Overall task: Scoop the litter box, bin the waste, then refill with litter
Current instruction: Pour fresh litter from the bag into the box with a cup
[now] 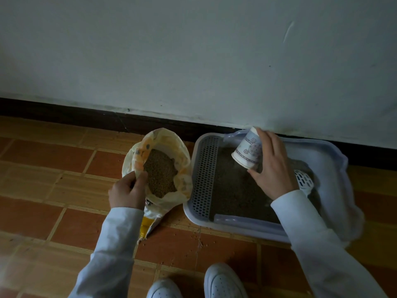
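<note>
White shoes (223, 280) at six o'clock on the floor. Left hand (126, 191) pinching the litter bag (161, 166) rim at nine o'clock; right hand (272, 166) gripping a paper cup (247, 150) tipped over the litter box (328, 155) at three o'clock.

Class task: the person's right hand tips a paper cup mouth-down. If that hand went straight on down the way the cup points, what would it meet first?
Most likely the litter in the litter box, directly under the paper cup in the right hand; exact height is unclear.

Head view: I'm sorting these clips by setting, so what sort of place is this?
Probably a room in a home, at the foot of a wall: terracotta floor tiles, a dark skirting board under a pale wall, and a cat's litter box set against it beside an open litter bag.
</note>
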Available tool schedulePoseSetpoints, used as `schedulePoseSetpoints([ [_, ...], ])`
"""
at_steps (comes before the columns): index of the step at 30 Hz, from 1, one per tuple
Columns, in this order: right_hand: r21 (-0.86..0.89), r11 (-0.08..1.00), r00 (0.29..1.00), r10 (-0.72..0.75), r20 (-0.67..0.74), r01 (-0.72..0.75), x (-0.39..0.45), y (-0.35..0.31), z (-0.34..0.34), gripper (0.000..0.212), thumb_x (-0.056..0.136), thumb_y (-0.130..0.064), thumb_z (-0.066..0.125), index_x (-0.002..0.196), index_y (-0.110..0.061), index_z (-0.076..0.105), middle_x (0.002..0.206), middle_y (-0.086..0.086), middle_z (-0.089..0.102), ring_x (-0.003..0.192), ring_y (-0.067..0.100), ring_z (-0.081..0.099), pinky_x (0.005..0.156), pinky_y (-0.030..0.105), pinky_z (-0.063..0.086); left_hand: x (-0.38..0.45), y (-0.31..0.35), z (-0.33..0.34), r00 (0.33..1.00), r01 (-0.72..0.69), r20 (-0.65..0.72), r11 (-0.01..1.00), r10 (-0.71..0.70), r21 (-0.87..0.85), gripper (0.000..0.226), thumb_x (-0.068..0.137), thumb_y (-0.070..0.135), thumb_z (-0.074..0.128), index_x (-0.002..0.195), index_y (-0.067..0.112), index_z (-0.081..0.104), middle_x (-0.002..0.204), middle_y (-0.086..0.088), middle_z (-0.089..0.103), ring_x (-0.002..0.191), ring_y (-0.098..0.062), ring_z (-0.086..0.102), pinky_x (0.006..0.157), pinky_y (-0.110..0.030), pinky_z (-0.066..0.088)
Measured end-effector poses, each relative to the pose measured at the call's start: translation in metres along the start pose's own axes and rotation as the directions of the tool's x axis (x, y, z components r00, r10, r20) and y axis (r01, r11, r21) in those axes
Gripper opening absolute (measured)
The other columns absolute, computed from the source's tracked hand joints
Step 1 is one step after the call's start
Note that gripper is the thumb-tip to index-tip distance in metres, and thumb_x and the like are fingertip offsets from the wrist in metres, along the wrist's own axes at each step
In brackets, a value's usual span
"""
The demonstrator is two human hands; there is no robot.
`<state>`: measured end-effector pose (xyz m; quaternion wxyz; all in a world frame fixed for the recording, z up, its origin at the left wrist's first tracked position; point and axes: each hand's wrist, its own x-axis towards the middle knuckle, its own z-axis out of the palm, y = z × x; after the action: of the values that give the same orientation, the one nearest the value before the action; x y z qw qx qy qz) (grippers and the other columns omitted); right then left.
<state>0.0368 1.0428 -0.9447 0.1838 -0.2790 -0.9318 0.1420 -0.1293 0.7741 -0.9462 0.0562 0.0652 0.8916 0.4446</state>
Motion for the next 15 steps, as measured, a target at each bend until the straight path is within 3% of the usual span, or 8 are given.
schedulePoseSetpoints([
  [3, -0.056, 0.997, 0.997, -0.050, -0.063, 0.046, 0.002, -0.001, -0.004, 0.106, 0.061, -0.004, 0.082, 0.147, -0.015, 0.021, 0.145, 0.008, 0.029, 0.137, 0.023, 0.028, 0.113, 0.039, 0.031, 0.000, 0.000, -0.001, 1.000, -0.008, 0.000, 1.000, 0.008, 0.000, 0.031, 0.072, 0.045, 0.050, 0.060, 0.020, 0.063, 0.067, -0.025, 0.064, 0.067, -0.040, 0.059, 0.064, -0.049, 0.049],
  [5, -0.053, 0.998, 0.992, -0.044, -0.115, 0.038, 0.003, -0.002, -0.006, 0.105, 0.062, -0.004, 0.082, 0.147, -0.015, 0.021, 0.145, 0.009, 0.028, 0.138, 0.023, 0.028, 0.113, 0.039, 0.031, -0.001, 0.000, -0.002, 1.000, -0.013, -0.007, 1.000, 0.013, 0.002, 0.026, 0.072, 0.045, 0.050, 0.052, 0.027, 0.055, 0.065, -0.025, 0.062, 0.066, -0.040, 0.058, 0.061, -0.048, 0.048],
  [7, 0.063, 0.998, 0.990, 0.016, -0.141, -0.007, 0.005, -0.006, -0.008, 0.105, 0.060, -0.010, 0.084, 0.146, -0.016, 0.024, 0.144, 0.008, 0.030, 0.135, 0.021, 0.029, 0.112, 0.033, 0.030, -0.001, 0.001, -0.004, 1.000, -0.018, -0.012, 1.000, 0.019, 0.009, 0.025, 0.071, 0.045, 0.050, 0.050, 0.031, 0.050, 0.063, -0.025, 0.062, 0.064, -0.039, 0.057, 0.060, -0.047, 0.047],
  [9, 0.264, 0.963, 0.989, 0.094, -0.112, -0.062, 0.009, -0.018, -0.010, 0.104, 0.058, -0.019, 0.087, 0.143, -0.018, 0.027, 0.141, 0.004, 0.032, 0.132, 0.016, 0.033, 0.107, 0.025, 0.031, -0.001, 0.001, -0.006, 0.999, -0.036, -0.010, 0.999, 0.036, 0.015, 0.024, 0.072, 0.045, 0.050, 0.052, 0.030, 0.052, 0.060, -0.024, 0.060, 0.060, -0.037, 0.054, 0.056, -0.042, 0.044],
  [12, 0.471, 0.881, 0.998, 0.061, -0.032, -0.039, 0.014, -0.047, -0.009, 0.101, 0.058, -0.030, 0.086, 0.141, -0.018, 0.029, 0.138, 0.001, 0.036, 0.127, 0.010, 0.038, 0.097, 0.008, 0.034, 0.000, -0.001, -0.009, 0.999, -0.049, 0.001, 0.998, 0.049, 0.028, 0.031, 0.072, 0.045, 0.050, 0.059, 0.019, 0.062, 0.059, -0.024, 0.059, 0.058, -0.037, 0.053, 0.053, -0.038, 0.039],
  [15, 0.538, 0.843, 0.993, -0.038, 0.111, -0.028, 0.018, -0.085, 0.000, 0.107, 0.059, -0.040, 0.083, 0.144, -0.023, 0.020, 0.142, -0.003, 0.031, 0.129, 0.006, 0.035, 0.098, 0.013, 0.033, 0.001, -0.004, -0.012, 0.997, -0.071, -0.001, 0.995, 0.071, 0.069, 0.037, 0.073, 0.045, 0.048, 0.065, 0.012, 0.062, 0.061, -0.027, 0.059, 0.060, -0.039, 0.054, 0.052, -0.036, 0.036],
])
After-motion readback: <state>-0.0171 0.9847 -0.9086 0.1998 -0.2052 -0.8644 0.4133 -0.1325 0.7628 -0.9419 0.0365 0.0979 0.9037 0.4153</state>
